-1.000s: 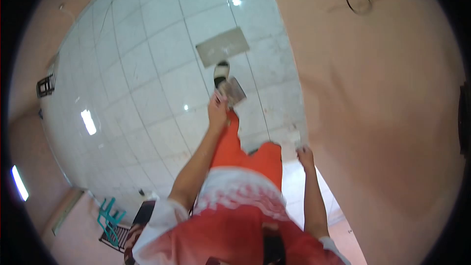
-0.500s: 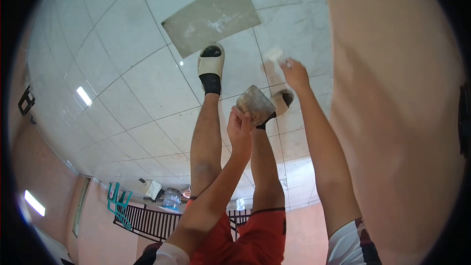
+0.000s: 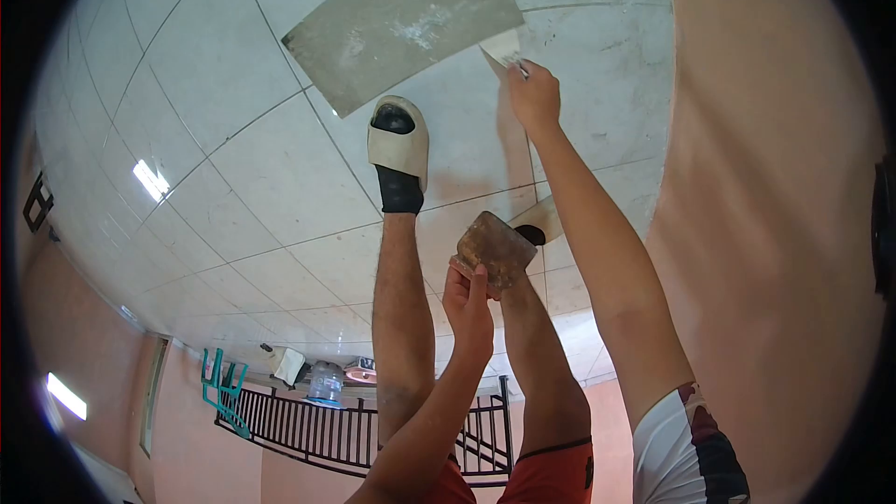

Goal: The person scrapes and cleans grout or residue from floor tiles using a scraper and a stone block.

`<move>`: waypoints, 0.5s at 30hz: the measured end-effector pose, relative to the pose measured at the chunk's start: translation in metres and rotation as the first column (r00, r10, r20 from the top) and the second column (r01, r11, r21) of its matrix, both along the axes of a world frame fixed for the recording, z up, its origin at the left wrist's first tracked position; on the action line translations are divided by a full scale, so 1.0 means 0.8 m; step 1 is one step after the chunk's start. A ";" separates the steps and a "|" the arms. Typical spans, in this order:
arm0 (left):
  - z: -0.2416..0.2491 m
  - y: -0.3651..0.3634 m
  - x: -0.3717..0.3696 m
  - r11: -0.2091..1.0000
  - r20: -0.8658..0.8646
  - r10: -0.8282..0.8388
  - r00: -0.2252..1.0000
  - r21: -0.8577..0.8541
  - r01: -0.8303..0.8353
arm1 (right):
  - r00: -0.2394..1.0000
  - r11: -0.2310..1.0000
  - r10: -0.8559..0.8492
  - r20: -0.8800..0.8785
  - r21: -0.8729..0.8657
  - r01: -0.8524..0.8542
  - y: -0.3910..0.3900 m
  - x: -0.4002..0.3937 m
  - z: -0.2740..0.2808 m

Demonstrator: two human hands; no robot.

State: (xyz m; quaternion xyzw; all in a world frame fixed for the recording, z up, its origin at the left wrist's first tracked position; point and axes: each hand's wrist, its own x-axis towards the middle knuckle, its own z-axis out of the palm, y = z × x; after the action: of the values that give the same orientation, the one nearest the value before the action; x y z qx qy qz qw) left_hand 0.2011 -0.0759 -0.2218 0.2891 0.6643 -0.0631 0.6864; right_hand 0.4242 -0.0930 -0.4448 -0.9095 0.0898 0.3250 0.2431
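My right hand [image 3: 536, 97] is closed around the handle of a putty knife [image 3: 504, 46] with a pale, broad blade. The blade is held over the floor, close to the near right corner of a grey rectangle [image 3: 401, 33] that bears white smears. Lower down, in front of my right shin, my left hand [image 3: 469, 303] grips a flat, squarish plate [image 3: 497, 247] by its lower edge, thumb on top. The plate is grey-brown and stained, with rounded corners. Its underside is hidden.
White tiles [image 3: 252, 177] cover the floor around my slippered feet, and a bare wall [image 3: 765, 224] runs along the right. Behind me are a dark railing [image 3: 355, 425], a green plastic chair [image 3: 222, 387] and a large clear water bottle [image 3: 325, 383].
My right hand has moved forward with the putty knife, up to the grey rectangle's corner. The plate in my left hand sits lower in view and is turned differently. The whole view has shifted.
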 end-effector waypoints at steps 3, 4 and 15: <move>-0.011 -0.007 -0.010 0.999 -0.027 -0.027 0.999 -0.042 0.026 | 0.990 0.988 0.086 0.116 0.119 -0.100 0.032 0.005 -0.018; -0.015 -0.006 -0.012 0.999 -0.023 -0.011 1.000 -0.049 0.010 | 0.988 0.983 0.109 0.110 0.136 -0.124 0.052 0.013 -0.012; -0.015 0.028 0.009 0.999 -0.060 0.040 0.997 -0.028 -0.042 | 0.886 0.900 0.434 0.162 -0.030 -0.435 0.144 0.095 -0.027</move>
State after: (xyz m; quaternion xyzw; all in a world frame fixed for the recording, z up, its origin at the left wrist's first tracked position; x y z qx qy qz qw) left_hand 0.2081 -0.0539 -0.2337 0.2635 0.6892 -0.0671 0.6717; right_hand 0.5002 0.0220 -0.4663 -0.9293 -0.1376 0.2953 0.1739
